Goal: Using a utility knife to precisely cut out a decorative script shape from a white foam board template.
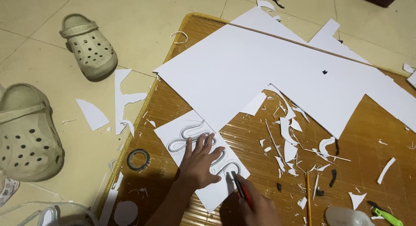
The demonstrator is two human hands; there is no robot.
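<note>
My left hand (198,162) lies flat with spread fingers on a small white card (173,132) that bears a pencilled wavy outline. The card rests on a brown bamboo mat (182,96). My right hand (258,206) grips a craft knife with a red body (241,188), its tip touching the card near the lower end of the wavy outline. A large white sheet (251,70) with stepped cut edges lies just beyond the card, overlapping its top corner.
White paper scraps (288,135) litter the mat at right. A pencil (308,195), a green cutter (385,216) and a clear plastic piece (346,217) lie at lower right. A tape roll (138,158) sits at the mat's left edge. Two beige clogs (89,46) (26,132) stand on the tiled floor.
</note>
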